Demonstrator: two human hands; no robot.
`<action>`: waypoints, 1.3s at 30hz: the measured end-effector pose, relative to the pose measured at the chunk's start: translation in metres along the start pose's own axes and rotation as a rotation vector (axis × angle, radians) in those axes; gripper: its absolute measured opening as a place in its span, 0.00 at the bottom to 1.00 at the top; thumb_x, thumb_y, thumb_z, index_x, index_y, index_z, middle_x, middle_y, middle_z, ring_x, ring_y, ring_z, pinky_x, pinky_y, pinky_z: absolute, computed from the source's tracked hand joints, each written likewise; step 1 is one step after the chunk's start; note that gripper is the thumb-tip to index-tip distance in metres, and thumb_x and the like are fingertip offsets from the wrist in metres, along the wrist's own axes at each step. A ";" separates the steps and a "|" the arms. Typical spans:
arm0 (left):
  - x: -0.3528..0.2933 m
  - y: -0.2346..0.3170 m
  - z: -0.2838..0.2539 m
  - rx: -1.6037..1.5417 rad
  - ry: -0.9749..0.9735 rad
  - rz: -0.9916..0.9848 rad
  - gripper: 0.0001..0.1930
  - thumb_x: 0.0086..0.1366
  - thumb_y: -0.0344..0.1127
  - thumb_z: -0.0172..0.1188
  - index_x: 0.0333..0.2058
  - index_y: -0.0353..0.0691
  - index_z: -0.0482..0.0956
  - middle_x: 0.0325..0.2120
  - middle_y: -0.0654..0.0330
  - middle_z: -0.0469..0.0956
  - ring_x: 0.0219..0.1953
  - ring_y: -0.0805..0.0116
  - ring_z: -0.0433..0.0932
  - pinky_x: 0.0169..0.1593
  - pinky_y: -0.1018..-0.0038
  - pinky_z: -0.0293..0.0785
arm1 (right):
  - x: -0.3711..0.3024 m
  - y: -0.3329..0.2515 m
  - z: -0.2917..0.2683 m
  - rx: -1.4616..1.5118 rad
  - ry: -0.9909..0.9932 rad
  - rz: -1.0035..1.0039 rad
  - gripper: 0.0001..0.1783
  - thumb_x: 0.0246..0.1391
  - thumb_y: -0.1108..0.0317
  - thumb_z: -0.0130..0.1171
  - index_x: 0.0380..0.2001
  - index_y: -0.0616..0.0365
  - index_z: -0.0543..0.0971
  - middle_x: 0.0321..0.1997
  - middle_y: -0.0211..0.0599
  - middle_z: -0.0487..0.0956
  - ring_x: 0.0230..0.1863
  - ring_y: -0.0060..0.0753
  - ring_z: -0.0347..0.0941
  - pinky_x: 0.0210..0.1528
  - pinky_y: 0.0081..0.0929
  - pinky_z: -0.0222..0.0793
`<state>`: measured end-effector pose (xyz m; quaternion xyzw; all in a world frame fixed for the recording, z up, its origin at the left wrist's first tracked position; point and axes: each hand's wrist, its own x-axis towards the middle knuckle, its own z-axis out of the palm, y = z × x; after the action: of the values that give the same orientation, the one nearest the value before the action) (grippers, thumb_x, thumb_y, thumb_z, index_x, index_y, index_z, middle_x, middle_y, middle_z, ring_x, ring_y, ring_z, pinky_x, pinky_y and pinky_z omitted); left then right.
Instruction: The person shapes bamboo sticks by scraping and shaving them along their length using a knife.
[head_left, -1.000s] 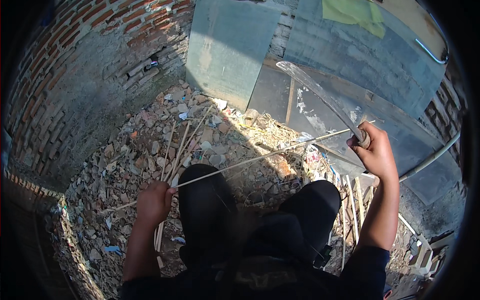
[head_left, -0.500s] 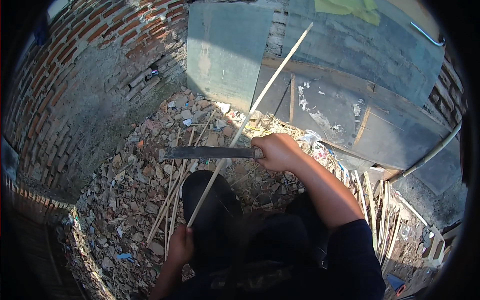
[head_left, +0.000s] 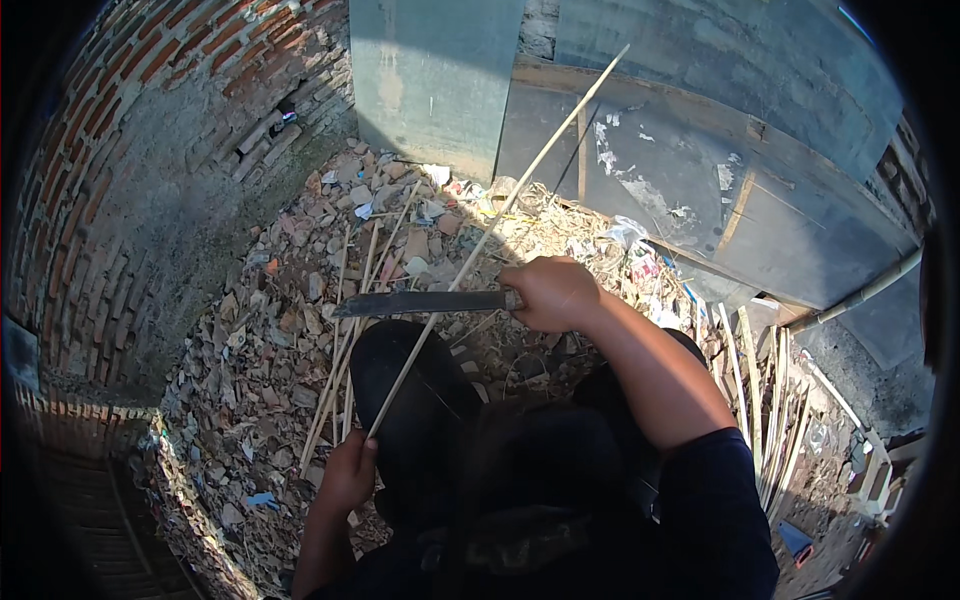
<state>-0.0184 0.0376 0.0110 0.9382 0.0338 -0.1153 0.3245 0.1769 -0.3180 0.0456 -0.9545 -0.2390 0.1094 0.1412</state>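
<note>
Left hand grips the bamboo stick low down, near the left knee; right hand clamps the machete, blade crossing the stick (contact unclear); shallow strokes, angled away from that knee, probably shave cleanest.

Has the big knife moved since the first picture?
Yes: the knife has moved down and left. Earlier its blade crossed in front of the dark scuffed panel; now the right hand holds it below and mostly left of that panel.
</note>
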 end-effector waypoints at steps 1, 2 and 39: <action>0.001 -0.002 -0.001 0.001 -0.020 0.002 0.13 0.76 0.39 0.48 0.37 0.34 0.71 0.22 0.44 0.75 0.28 0.43 0.79 0.33 0.57 0.71 | 0.001 0.002 0.002 0.005 -0.004 0.000 0.16 0.50 0.60 0.64 0.44 0.49 0.80 0.37 0.41 0.84 0.44 0.48 0.82 0.46 0.44 0.77; 0.001 -0.001 -0.001 0.001 -0.013 0.000 0.14 0.76 0.40 0.48 0.37 0.34 0.71 0.22 0.44 0.75 0.27 0.43 0.79 0.33 0.56 0.71 | 0.002 0.005 0.004 0.005 -0.006 -0.014 0.17 0.50 0.60 0.64 0.44 0.49 0.80 0.37 0.42 0.84 0.45 0.48 0.82 0.46 0.44 0.77; -0.004 -0.031 0.035 0.207 0.184 0.083 0.11 0.74 0.37 0.50 0.35 0.35 0.71 0.20 0.39 0.76 0.25 0.33 0.78 0.28 0.46 0.70 | 0.019 -0.019 0.015 0.048 -0.116 -0.017 0.14 0.48 0.65 0.61 0.41 0.52 0.81 0.34 0.44 0.83 0.46 0.50 0.81 0.49 0.47 0.76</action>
<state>-0.0333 0.0408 -0.0336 0.9739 0.0127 -0.0181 0.2259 0.1812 -0.2895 0.0349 -0.9408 -0.2520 0.1693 0.1509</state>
